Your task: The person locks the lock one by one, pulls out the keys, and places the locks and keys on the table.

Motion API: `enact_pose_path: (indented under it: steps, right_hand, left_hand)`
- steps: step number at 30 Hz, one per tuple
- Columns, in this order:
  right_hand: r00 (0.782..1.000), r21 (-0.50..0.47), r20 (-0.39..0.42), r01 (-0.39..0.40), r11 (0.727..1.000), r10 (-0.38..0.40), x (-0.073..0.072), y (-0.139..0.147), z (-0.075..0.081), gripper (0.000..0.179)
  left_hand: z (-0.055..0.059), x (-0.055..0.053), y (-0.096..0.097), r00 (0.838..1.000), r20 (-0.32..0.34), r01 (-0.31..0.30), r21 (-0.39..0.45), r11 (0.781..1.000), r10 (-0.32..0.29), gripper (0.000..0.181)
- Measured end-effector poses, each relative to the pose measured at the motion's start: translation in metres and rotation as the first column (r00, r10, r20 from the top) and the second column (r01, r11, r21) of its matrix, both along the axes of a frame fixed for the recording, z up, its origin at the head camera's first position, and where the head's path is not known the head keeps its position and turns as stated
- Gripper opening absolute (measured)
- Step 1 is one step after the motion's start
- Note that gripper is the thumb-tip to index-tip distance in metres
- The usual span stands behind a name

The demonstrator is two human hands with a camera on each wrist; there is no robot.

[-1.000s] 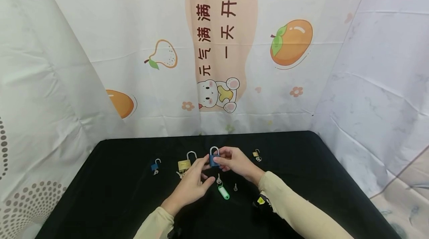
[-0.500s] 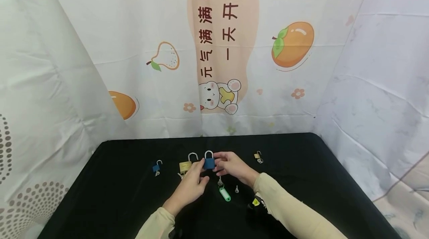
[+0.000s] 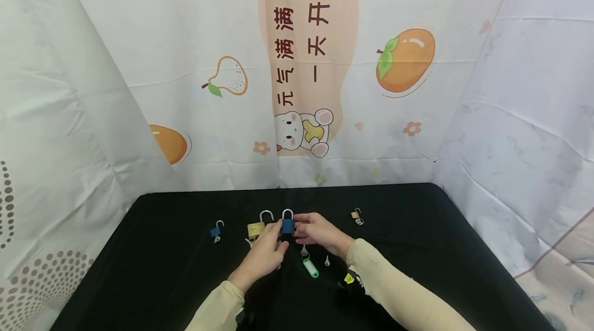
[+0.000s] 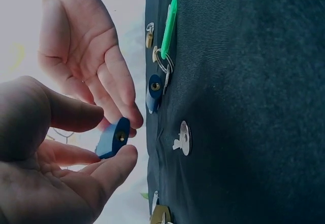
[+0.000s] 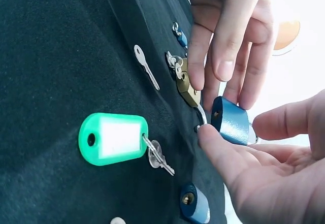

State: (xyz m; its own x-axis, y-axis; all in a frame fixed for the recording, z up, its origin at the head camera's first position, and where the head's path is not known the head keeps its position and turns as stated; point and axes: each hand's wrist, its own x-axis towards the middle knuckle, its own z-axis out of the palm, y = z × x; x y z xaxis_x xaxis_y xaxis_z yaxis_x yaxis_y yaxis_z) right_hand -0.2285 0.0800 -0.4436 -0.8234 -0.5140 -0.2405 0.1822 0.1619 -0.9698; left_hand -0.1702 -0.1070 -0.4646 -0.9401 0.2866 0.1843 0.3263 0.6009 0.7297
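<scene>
A blue padlock (image 3: 287, 226) is upright between my hands, its silver shackle on top. My left hand (image 3: 261, 258) pinches its left side between thumb and fingers. In the left wrist view the keyhole of this padlock (image 4: 112, 138) shows on its underside. Beside its right edge is my right hand (image 3: 322, 233), fingers extended, with a slim gap in the head view. The right wrist view has a second blue padlock (image 5: 195, 203) lying on the cloth; the head view does not show it. A key with a green tag (image 3: 310, 267) lies below my right hand.
A brass padlock (image 3: 256, 229) with a raised shackle lies behind my left hand. Farther left is a small blue padlock (image 3: 215, 232); at right, a small brass padlock (image 3: 356, 215). Loose keys lie on the black cloth (image 3: 162, 269), one key (image 3: 327, 261) right of the tag.
A second ago my right hand pinched the blue padlock, thumb across its front. Its fingers have since let go. The padlock has moved slightly left and down and stays in my left hand.
</scene>
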Motion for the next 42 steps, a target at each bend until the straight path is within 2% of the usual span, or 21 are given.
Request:
enact_pose_path:
  steps: [7,10,17,22,26,30,33,37,39,42]
  right_hand:
    - [0.999,0.007,0.047,-0.021,1.000,0.020,0.001,-0.001,-0.003,0.050]
    - [0.997,0.005,0.070,-0.014,1.000,0.014,0.002,-0.001,-0.004,0.050]
    - [0.993,-0.012,0.108,-0.034,0.999,0.035,0.001,-0.001,-0.009,0.051]
    - [0.992,-0.017,0.110,-0.059,0.998,0.061,0.001,-0.001,-0.010,0.054]
    - [0.994,-0.008,0.086,-0.062,0.998,0.062,0.001,0.001,-0.008,0.055]
    - [0.999,0.006,0.028,-0.028,1.000,0.028,-0.004,0.003,-0.005,0.054]
    - [1.000,-0.013,0.001,0.008,1.000,-0.008,-0.009,0.004,-0.001,0.054]
    - [0.999,-0.038,0.006,0.037,0.999,-0.036,-0.018,0.003,0.003,0.054]
    - [0.999,-0.040,0.014,0.041,0.998,-0.040,-0.021,0.001,0.005,0.054]
    - [0.999,-0.043,0.019,0.043,0.998,-0.042,-0.027,-0.003,0.007,0.054]
  left_hand:
    - [-0.001,-0.002,0.001,0.998,0.057,0.032,-0.011,0.999,-0.032,0.055]
    - [-0.002,-0.002,0.002,0.996,0.087,0.033,-0.009,0.999,-0.032,0.055]
    - [-0.003,-0.004,0.002,0.994,0.111,0.027,-0.034,0.999,-0.023,0.055]
    - [-0.004,-0.005,0.002,0.989,0.146,0.010,-0.078,0.997,0.001,0.055]
    - [0.001,-0.005,0.001,0.988,0.156,0.022,-0.079,0.997,-0.010,0.055]
    - [0.007,-0.006,-0.004,0.990,0.138,0.041,-0.061,0.997,-0.032,0.057]
    - [0.011,-0.009,-0.012,0.996,0.086,0.018,-0.062,0.998,-0.013,0.056]
    - [0.012,-0.014,-0.026,0.997,0.001,-0.072,-0.094,0.993,0.073,0.050]
    - [0.012,-0.017,-0.032,0.993,-0.045,-0.117,-0.116,0.986,0.112,0.048]
    - [0.012,-0.020,-0.042,0.982,-0.068,-0.185,-0.166,0.969,0.176,0.049]
